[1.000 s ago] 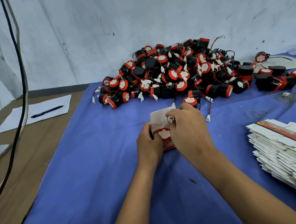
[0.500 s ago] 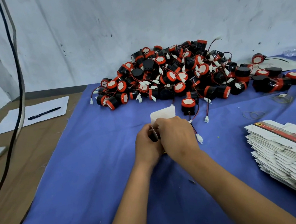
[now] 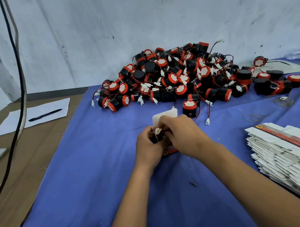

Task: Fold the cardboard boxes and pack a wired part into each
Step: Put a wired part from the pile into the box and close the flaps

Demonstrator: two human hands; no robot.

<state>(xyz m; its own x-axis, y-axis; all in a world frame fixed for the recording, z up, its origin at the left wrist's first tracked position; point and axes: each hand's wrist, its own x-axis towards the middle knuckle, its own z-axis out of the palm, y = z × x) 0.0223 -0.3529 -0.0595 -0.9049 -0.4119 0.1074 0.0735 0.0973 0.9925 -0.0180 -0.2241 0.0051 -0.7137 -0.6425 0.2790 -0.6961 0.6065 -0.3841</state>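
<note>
Left hand [image 3: 148, 148] grips small cardboard box [image 3: 165, 114], white flap up; right hand [image 3: 181, 134] pinches black round part [image 3: 156, 140] with white plug inside.

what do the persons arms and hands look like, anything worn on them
Both forearms are bare up to the bottom edge of the frame, with no sleeves in view. The left hand and right hand show no gloves, and no watch, ring or wristband can be seen. No markings show.
</note>
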